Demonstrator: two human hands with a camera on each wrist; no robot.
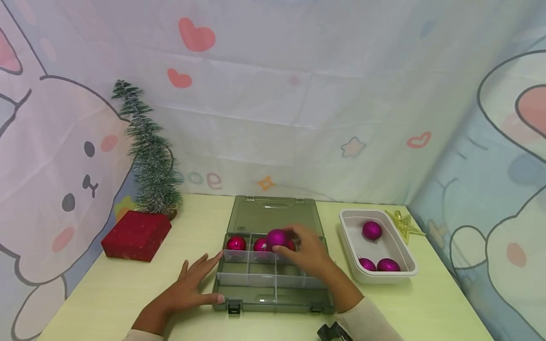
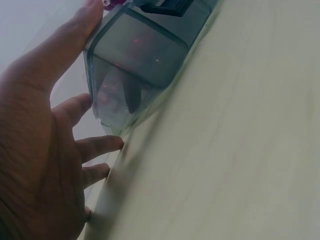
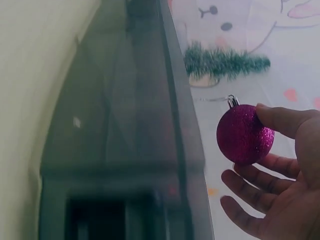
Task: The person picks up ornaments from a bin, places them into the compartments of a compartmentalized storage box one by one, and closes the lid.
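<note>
My right hand [image 1: 310, 253] pinches a purple glitter bauble [image 1: 277, 238] between thumb and fingers, above the back row of a clear divided box [image 1: 245, 292]. In the right wrist view the bauble [image 3: 244, 135] has a silver cap. A shiny red bauble [image 1: 236, 243] lies in the back left compartment. More red shows in the neighbouring ones, partly hidden by the held bauble and hand. My left hand [image 1: 189, 290] has its fingers spread along the box's left side, and in the left wrist view the fingertips touch the box wall [image 2: 135, 55].
The box lid [image 1: 275, 215] lies folded back. On the right, a white tub [image 1: 347, 237] contains three purple baubles, with a gold star [image 1: 403, 225] beside it. A small artificial Christmas tree [image 1: 153, 161] and a red block [image 1: 136, 236] stand at the left.
</note>
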